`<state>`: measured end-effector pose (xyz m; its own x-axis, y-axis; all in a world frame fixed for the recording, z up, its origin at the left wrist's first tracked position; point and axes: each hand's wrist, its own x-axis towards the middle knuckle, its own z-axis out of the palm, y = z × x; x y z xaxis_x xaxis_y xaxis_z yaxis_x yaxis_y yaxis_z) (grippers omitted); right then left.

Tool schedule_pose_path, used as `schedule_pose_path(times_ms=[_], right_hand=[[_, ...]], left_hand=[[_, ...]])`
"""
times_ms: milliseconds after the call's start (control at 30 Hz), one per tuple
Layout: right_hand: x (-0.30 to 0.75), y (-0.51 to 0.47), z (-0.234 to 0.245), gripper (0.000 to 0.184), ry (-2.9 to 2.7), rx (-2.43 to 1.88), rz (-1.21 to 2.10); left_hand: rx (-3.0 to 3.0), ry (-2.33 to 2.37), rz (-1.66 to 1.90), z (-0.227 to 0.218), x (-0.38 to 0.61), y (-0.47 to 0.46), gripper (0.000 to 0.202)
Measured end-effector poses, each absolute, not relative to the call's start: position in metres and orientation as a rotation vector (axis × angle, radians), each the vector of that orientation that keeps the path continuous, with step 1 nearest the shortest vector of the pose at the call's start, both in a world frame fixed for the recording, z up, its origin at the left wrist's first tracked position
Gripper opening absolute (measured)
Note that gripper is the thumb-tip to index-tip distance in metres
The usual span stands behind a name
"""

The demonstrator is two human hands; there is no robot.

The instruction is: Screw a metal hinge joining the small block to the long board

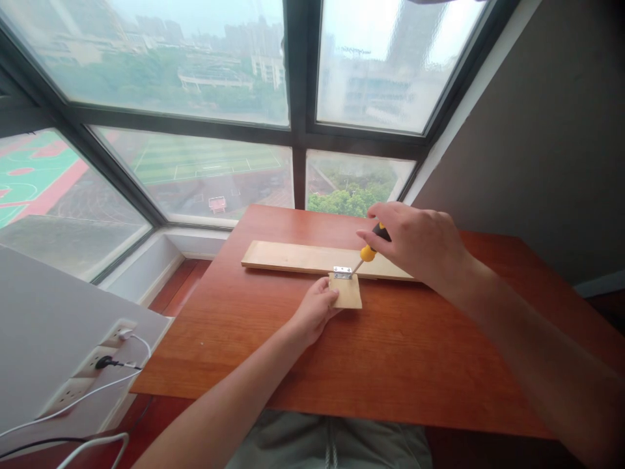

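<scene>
My left hand [318, 309] grips a small square wooden board [346, 294] by its left edge, thumb on top. A silver metal hinge [342, 272] lies along the board's far edge. In my right hand [420, 240] is a screwdriver [368, 253] with a yellow and black handle, slanting down to the left. Its tip meets the right end of the hinge; any screw under it is too small to make out. Just behind the small board, a long pale wooden plank [293, 256] lies across the table, its right part hidden by my right hand and forearm.
The reddish-brown wooden table [234, 339] reaches to large windows [195, 71] with dark frames. On the low wall at the left, sockets [68, 393] hold plugs with white and black cables [92, 389]. A grey wall [537, 143] slopes at the right.
</scene>
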<state>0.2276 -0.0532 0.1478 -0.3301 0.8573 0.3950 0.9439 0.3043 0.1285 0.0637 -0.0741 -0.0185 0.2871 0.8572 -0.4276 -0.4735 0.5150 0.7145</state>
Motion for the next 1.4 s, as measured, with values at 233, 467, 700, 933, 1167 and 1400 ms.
schedule_pose_path(times_ms=[233, 467, 700, 933, 1167, 1400], right_hand=[[0.236, -0.046, 0.160, 0.039, -2.575, -1.188, -0.053], [0.227, -0.045, 0.153, 0.038, -2.412, -1.641, -0.544], [0.238, -0.044, 0.164, 0.036, -2.590, -1.261, 0.053], [0.223, -0.057, 0.159, 0.033, -2.381, -1.770, -0.541], [0.236, -0.054, 0.168, 0.034, -2.562, -1.531, -0.095], [0.223, -0.057, 0.160, 0.035, -2.346, -1.832, -0.583]], left_hand=[[0.480, 0.895, 0.952, -0.015, 0.065, -0.075, 0.022], [0.487, 0.908, 0.937, -0.015, 0.065, -0.074, 0.022], [0.477, 0.912, 0.950, -0.013, 0.066, -0.075, 0.022], [0.483, 0.913, 0.945, -0.015, 0.065, -0.074, 0.023], [0.490, 0.899, 0.954, -0.015, 0.065, -0.075, 0.021], [0.489, 0.908, 0.944, -0.016, 0.065, -0.075, 0.023]])
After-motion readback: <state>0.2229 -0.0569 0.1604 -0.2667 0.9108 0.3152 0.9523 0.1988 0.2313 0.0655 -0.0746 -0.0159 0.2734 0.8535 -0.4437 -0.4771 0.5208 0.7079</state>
